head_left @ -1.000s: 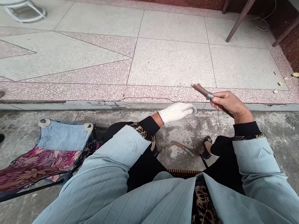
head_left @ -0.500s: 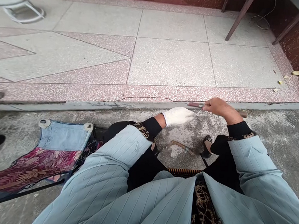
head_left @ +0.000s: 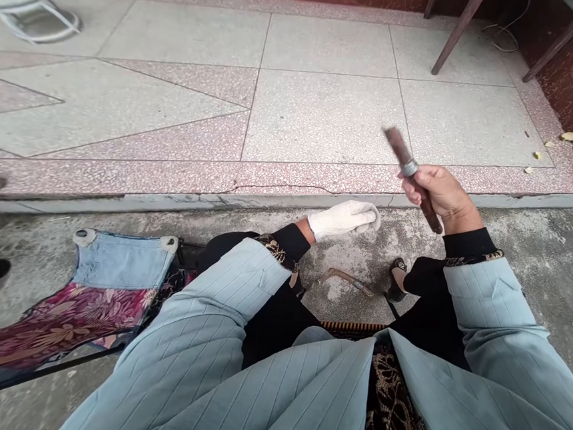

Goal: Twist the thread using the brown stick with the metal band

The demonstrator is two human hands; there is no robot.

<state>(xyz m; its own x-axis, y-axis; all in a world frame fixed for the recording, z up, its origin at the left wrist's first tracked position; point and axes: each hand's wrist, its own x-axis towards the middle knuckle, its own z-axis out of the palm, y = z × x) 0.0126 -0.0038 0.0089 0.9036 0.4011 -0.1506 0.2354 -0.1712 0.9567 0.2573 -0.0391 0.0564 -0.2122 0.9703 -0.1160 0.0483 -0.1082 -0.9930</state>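
Above the lap, right of centre in the frame, the person's bare right hand (head_left: 439, 191) is closed firmly around a dark brown wooden handle (head_left: 411, 179). The handle slants through the fist, its upper end pointing up and to the left and its lower end sticking out below the hand. A ring-shaped metal ferrule (head_left: 410, 167) sits on the handle just above the fingers.

Left of that hand and well apart from it, the left hand (head_left: 343, 221) wears a white knit glove (head_left: 335, 220). Its fingers are curled over into a loose, nearly closed shape, and nothing shows in its grip. It touches neither the handle nor the ground.

Below the hands, on the speckled concrete floor (head_left: 529, 243), a curved rust-brown metal piece (head_left: 346, 280) lies near a black shoe (head_left: 397, 279). Both sleeves belong to a pale blue pinstriped jacket (head_left: 488, 313) with black, gold-embroidered cuffs.

At the lower left of the frame is a folding seat (head_left: 122, 261) of denim and floral fabric. A raised terrazzo step (head_left: 325, 118) fills the upper frame, with dark wooden legs (head_left: 458, 29) at the top and dry leaves (head_left: 569, 136) at the right.
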